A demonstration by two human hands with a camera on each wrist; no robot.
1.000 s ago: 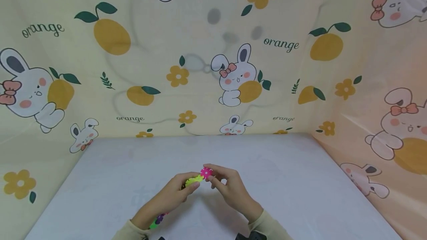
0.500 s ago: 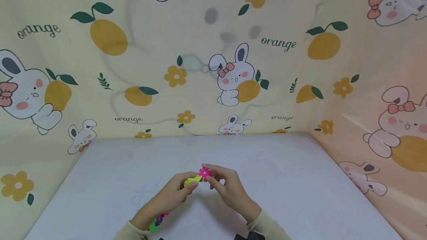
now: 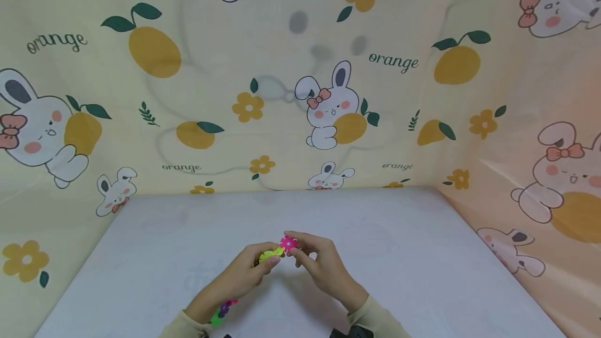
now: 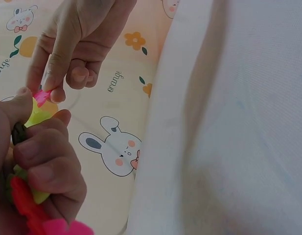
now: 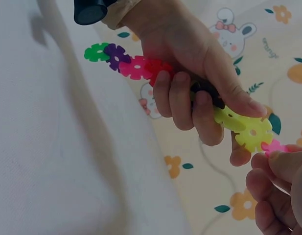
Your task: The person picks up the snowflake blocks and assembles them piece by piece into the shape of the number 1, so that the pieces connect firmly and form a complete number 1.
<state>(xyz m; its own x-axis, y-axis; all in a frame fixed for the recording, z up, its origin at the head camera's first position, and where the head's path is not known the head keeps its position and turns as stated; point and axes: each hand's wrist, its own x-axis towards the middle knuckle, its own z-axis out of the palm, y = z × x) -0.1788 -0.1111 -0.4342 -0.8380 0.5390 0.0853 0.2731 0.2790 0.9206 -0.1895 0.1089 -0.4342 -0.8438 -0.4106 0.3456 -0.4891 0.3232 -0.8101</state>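
Observation:
My left hand (image 3: 241, 273) grips a chain of notched plastic snowflake discs, fingers curled round its middle. In the right wrist view the chain runs from a green disc (image 5: 95, 52) through purple (image 5: 116, 57), pink (image 5: 136, 67), red (image 5: 158, 68) and black (image 5: 209, 94) to yellow discs (image 5: 253, 133). Part of it is hidden by the fingers. My right hand (image 3: 328, 265) pinches a pink disc (image 3: 288, 243) between thumb and fingers. That disc meets the edge of the outermost yellow one; how deep their slots sit together I cannot tell.
Both hands are above a white table (image 3: 399, 233). A cream cloth (image 3: 263, 56) printed with rabbits and oranges hangs behind and along the sides. Black wrist devices (image 3: 352, 332) show at the bottom of the head view.
The head view has shifted slightly. Both hands keep their hold on the discs in nearly the same place.

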